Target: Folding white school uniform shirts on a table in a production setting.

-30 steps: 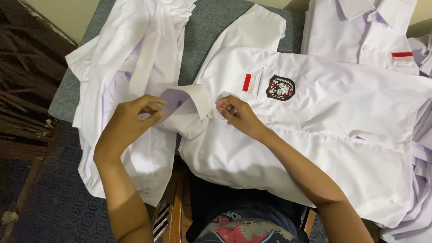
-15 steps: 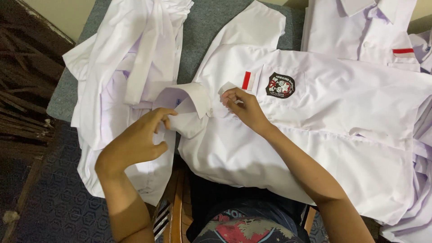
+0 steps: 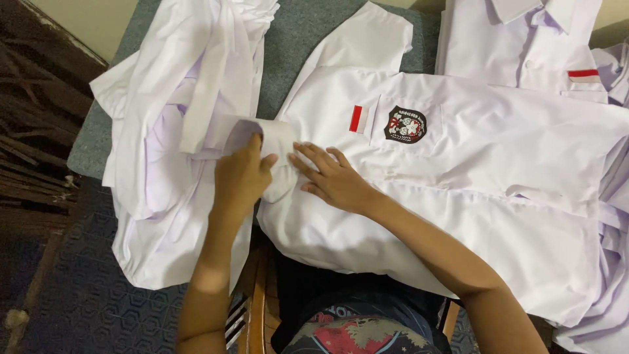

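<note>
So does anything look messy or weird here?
Nothing is torn or spilled. The crumpled pile of white shirts on the left lies bunched and unfolded, unlike the flat white badge shirt that the left hand and right hand press at its collar.
</note>
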